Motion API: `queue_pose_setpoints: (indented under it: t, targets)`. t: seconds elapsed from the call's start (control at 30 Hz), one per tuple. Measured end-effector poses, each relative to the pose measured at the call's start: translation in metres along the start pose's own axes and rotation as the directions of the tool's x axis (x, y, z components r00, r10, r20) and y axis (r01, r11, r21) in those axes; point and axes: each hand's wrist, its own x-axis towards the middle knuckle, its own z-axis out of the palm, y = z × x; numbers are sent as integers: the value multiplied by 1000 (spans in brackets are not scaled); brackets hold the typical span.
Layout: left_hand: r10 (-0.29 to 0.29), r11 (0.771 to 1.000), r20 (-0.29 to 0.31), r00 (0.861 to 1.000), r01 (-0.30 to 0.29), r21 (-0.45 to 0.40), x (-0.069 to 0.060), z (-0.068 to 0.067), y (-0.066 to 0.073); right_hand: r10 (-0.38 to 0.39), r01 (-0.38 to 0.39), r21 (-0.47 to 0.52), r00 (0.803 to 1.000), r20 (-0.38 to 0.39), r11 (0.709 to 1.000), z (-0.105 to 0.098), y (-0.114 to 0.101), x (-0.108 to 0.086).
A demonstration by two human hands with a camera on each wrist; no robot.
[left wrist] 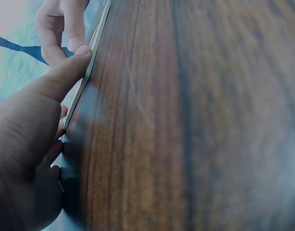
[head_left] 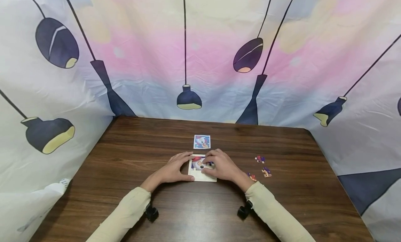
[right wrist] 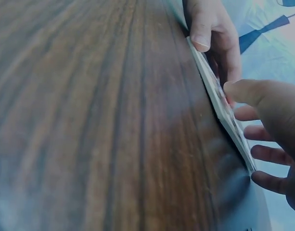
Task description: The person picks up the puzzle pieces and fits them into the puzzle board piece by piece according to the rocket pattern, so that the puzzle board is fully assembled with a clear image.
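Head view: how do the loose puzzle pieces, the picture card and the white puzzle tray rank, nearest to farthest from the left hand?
1. White puzzle tray: touching the left hand.
2. Picture card: just beyond the tray.
3. Loose puzzle pieces: off to the right, past the right hand.

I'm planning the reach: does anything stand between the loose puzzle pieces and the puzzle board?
Yes: the right hand and its wrist lie between the loose pieces and the puzzle board. Nothing else visible does.
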Motion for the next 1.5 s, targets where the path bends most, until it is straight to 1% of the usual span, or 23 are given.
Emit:
queue_pose_setpoints:
  t: [0.1, 0.2, 0.4, 0.63, 0.93, 1.03, 1.23, 1.5]
  targets:
    - [-2, 1000, -3, 1000, 2, 0, 0, 0, -1, 17, -17, 42, 1000, 0, 999, -5, 4, -3]
    - [-9, 1000, -5, 1000, 9, 3, 0, 1, -2, 35, -34, 81, 999, -6, 996, -14, 8, -10]
    - [-10, 1000, -10, 1000, 11, 10, 1, 1, -2, 74, -64, 111, 994, -85, 992, -37, 22, -30]
    - [-5, 1000, -11, 1000, 6, 13, 0, 1, -1, 114, -101, 88, 981, -155, 991, -57, 47, -58]
    - [0, 1000, -10, 1000, 0, 13, 0, 1, -1, 154, -145, 55, 959, -236, 988, -71, 83, -94]
    - [-1, 1000, -11, 1000, 1, 13, 0, 0, -1, 179, -172, 51, 950, -254, 984, -76, 95, -104]
    - [0, 1000, -11, 1000, 0, 6, 0, 0, 0, 248, -247, 35, 936, -249, 968, -85, 118, -121]
    - [-4, 1000, -10, 1000, 5, 18, 0, 1, -2, 305, -307, 17, 935, -181, 952, -89, 135, -132]
